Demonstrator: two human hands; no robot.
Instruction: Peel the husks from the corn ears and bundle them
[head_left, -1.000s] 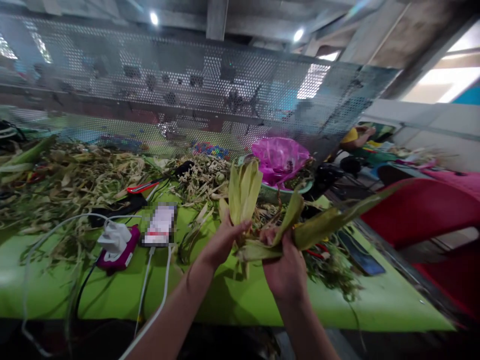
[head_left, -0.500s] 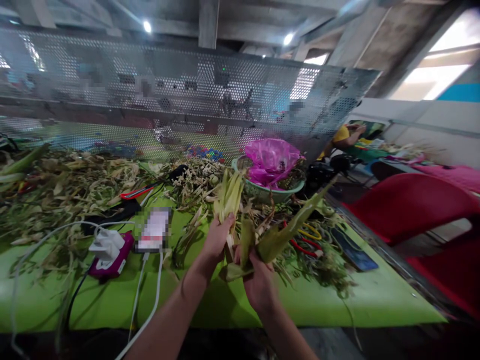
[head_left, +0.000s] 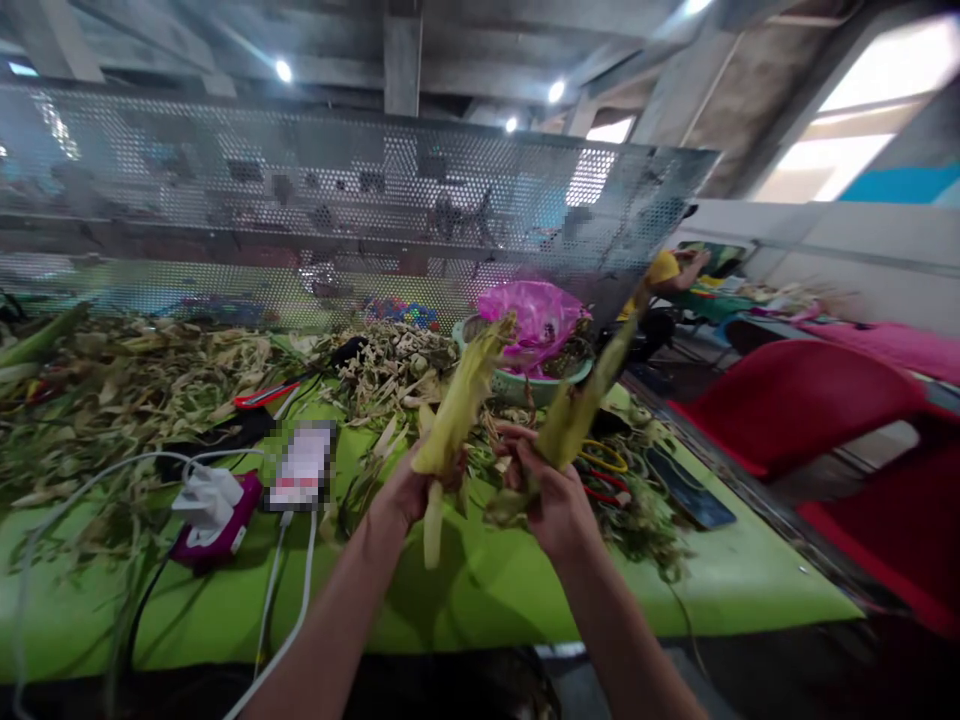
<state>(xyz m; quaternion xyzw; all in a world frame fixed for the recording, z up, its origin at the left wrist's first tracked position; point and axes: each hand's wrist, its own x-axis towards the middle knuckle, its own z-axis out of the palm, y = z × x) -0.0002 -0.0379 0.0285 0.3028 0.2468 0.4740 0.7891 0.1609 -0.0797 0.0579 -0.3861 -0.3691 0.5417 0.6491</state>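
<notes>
My left hand (head_left: 412,492) is closed around a bundle of pale yellow-green corn husks (head_left: 459,405), which points up and away over the table. In my right hand (head_left: 549,488) is a darker green corn husk (head_left: 589,400), its long tip reaching up to the right. The hands are apart, both above the green table cover (head_left: 457,600) near its front edge. Behind them a pale green basket (head_left: 517,388) holds a pink plastic bag (head_left: 532,315). Some of my left fingers are hidden behind the husks.
Dry husks (head_left: 150,380) pile up on the left. A phone (head_left: 304,465) with cables lies beside a purple power strip (head_left: 221,530). An orange cutter (head_left: 266,395) rests farther back. At right are red-handled scissors (head_left: 604,490), a dark phone (head_left: 690,490) and a red chair (head_left: 802,400).
My hands have moved apart, the right one to the right with its husk. The husk bundle in my left hand has tilted to the right. The view has shifted slightly.
</notes>
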